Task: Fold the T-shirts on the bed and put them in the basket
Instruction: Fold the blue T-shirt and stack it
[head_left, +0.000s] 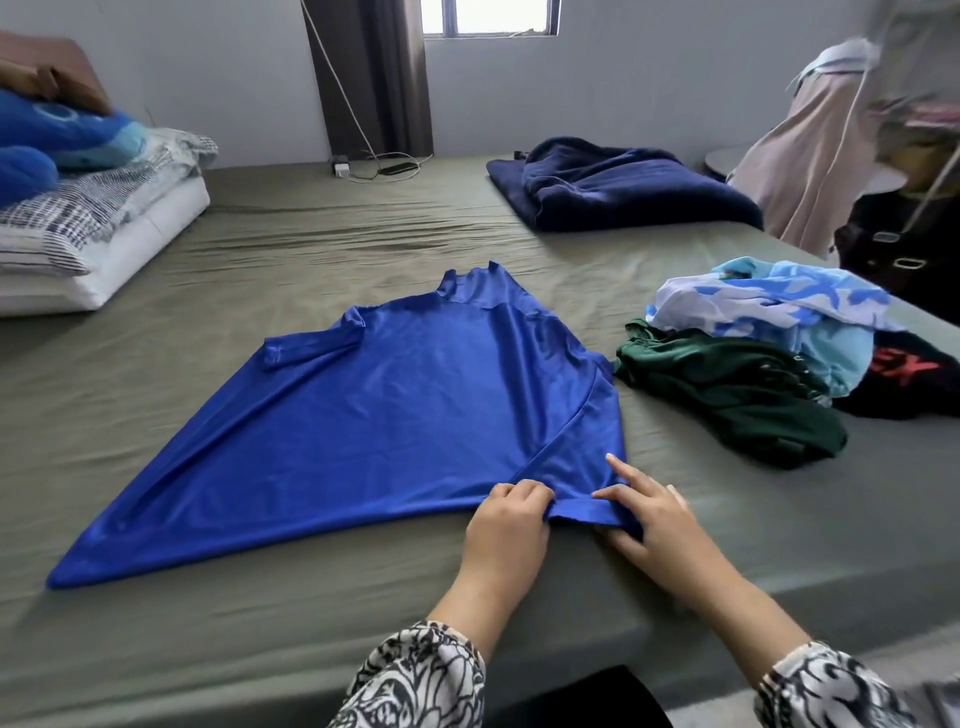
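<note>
Both hands (576, 519) pinch T-shirt (395, 410) hem.

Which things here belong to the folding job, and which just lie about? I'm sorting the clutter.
Job: blue T-shirt, gripped by left hand and right hand; clothes pile.
Lying about: navy blanket, pillows, charger.

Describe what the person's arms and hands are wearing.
Both forearms are bare from the wrist up to loose sleeves gathered near the elbow. The left sleeve and right sleeve share a black-and-white swirling floral print. The left hand and right hand show no gloves; no rings or watch are visible.
</note>
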